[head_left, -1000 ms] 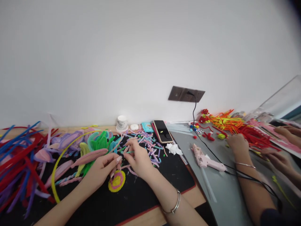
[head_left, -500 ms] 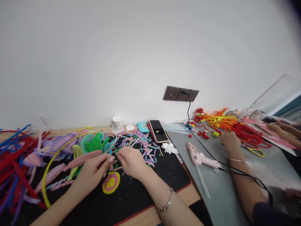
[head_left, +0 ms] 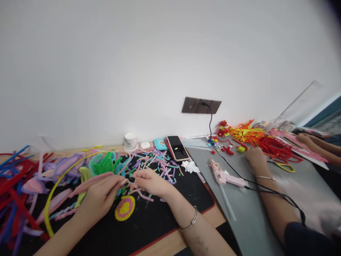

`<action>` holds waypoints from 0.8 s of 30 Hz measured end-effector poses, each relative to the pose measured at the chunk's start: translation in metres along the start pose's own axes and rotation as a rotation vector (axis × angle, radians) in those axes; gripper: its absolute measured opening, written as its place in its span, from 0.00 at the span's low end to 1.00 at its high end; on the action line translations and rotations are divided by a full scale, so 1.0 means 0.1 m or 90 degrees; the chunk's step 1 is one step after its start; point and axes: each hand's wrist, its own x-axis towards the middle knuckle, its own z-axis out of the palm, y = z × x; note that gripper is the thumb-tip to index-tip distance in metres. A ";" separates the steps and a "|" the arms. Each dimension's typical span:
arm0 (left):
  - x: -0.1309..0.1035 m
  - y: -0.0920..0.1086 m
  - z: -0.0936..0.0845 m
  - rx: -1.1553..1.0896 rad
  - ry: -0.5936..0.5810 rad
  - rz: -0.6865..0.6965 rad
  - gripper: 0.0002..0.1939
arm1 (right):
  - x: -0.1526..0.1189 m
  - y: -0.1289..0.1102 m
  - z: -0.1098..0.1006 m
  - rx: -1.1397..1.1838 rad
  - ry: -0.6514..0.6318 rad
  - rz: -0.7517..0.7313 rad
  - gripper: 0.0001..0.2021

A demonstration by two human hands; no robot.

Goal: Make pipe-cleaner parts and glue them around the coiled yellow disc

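Observation:
My left hand (head_left: 102, 193) and my right hand (head_left: 151, 183) meet over the black mat (head_left: 157, 231), fingertips pinched close together. What is between them is too small and covered to make out; a dark spot shows at the right fingertips. Just below lies a flat round yellow disc with a pink ring (head_left: 125, 208), made of fuzzy pipe cleaner. A long pink pipe-cleaner petal (head_left: 92, 182) lies behind my left hand. Green looped leaves (head_left: 106, 163) sit beyond it, and cut pipe-cleaner pieces (head_left: 160, 161) are scattered behind my right hand.
Red and blue pipe cleaners (head_left: 16, 199) heap at the left. A white cup (head_left: 130, 141) and a phone (head_left: 178, 148) stand by the wall. On the grey table at right are a pink glue gun (head_left: 226, 176), its cord, yellow-handled scissors (head_left: 286, 167) and a co-worker's hand (head_left: 256, 158).
My right hand has turned slightly, its fingertips pinching nearer the left ones and showing the dark spot more clearly. The view has shifted a little to the right. The disc stays put.

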 end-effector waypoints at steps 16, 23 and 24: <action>0.03 0.04 0.07 -0.319 -0.150 -0.202 0.18 | -0.07 -0.18 -0.07 0.025 0.020 -0.001 0.13; -0.04 0.04 0.06 -0.044 -0.054 -0.022 0.13 | 0.00 -0.07 0.01 0.057 0.129 0.070 0.11; -0.05 0.03 0.06 -0.027 -0.039 -0.001 0.12 | 0.01 -0.05 0.02 0.063 0.137 0.088 0.11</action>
